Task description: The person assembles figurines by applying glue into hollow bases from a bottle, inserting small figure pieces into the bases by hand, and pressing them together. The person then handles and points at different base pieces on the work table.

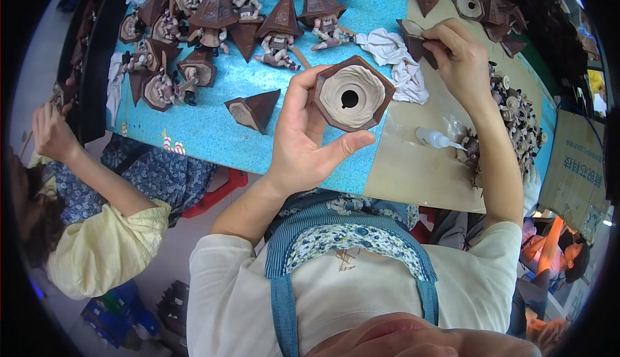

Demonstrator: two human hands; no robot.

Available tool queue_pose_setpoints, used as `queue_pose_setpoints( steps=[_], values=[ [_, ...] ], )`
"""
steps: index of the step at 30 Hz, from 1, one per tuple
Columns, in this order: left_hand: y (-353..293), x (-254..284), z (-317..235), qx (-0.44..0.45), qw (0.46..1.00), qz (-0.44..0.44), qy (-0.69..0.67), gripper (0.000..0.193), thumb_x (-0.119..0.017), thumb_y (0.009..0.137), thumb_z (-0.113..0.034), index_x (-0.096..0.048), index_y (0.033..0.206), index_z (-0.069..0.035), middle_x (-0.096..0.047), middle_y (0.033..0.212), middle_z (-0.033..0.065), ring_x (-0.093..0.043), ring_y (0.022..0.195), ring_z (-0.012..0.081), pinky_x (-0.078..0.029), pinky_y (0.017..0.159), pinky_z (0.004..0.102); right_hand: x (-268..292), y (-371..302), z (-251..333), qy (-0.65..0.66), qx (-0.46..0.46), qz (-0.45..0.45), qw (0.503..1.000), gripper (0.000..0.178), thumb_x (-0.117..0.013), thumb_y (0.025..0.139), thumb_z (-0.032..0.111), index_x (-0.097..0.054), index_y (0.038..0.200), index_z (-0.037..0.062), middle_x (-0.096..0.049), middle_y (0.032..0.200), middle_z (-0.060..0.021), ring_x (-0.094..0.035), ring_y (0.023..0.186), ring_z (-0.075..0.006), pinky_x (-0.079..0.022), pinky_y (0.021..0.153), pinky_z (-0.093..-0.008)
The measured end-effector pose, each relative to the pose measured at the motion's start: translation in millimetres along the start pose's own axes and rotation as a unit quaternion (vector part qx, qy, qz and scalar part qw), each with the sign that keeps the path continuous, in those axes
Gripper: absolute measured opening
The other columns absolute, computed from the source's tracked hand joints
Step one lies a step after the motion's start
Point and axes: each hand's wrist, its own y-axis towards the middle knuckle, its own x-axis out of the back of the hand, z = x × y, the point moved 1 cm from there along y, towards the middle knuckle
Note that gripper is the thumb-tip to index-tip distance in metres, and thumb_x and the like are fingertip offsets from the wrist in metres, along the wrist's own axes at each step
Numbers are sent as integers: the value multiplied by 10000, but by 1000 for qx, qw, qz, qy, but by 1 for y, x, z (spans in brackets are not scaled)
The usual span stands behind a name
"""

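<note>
My left hand (303,137) grips a brown hexagonal pyramid-shaped helmet piece (389,93), its open underside turned up toward me. Inside is a cream lining with a dark round hole in the middle. Farther right, my right hand (455,56) has its thumb and forefinger pinched together at the edge of another brown piece (412,32), which lies beside a crumpled white cloth (394,60). A loose brown pyramid (255,111) rests on its side, to the left of my left hand.
Several small figures with brown pyramid heads (216,8) crowd the far left of the blue table mat (219,134). A white squeeze bottle (438,138) lies near a heap of small brown and cream parts (510,108). More brown pieces (468,5) are piled at far right. Another person's hand (55,131) is at left.
</note>
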Motion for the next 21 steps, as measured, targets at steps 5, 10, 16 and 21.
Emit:
queue_pose_setpoints(
  steps=[5, 10, 16, 21],
  values=[
    [-3, 4, 5, -10, 999, -27, -22, 788, -804, 759, -11, -300, 1364, 4, -482, 1282, 121, -504, 1205, 201, -431, 1024, 349, 13, -12, 11, -41, 132, -107, 985, 163, -690, 669, -56, -657, 817, 2, -638, 830, -97, -632, 692, -264, -495, 587, -338],
    [-5, 10, 6, 4, 998, -47, -32, 766, -806, 773, -50, -316, 1358, 11, -485, 1297, 122, -505, 1211, 206, -421, 1039, 359, 31, -21, 24, -80, 297, -163, 938, 213, -700, 583, -23, -675, 795, -12, -630, 848, -112, -604, 659, -220, -454, 548, -306],
    [-10, 15, 12, 10, 997, -58, -47, 763, -811, 775, -67, -323, 1356, 12, -494, 1284, 114, -513, 1198, 202, -425, 1034, 353, 41, -31, 33, -108, 337, -171, 919, 244, -698, 543, 10, -678, 787, 3, -625, 911, -103, -606, 674, -196, -443, 549, -290],
    [-10, 16, 12, 15, 996, -92, 9, 804, -830, 769, -258, -351, 1347, 32, -523, 1307, 171, -529, 1244, 285, -434, 1049, 381, 42, -31, 33, -123, 343, -180, 913, 241, -685, 544, 46, -680, 783, 21, -627, 889, -91, -600, 683, -178, -439, 565, -291]
  ],
)
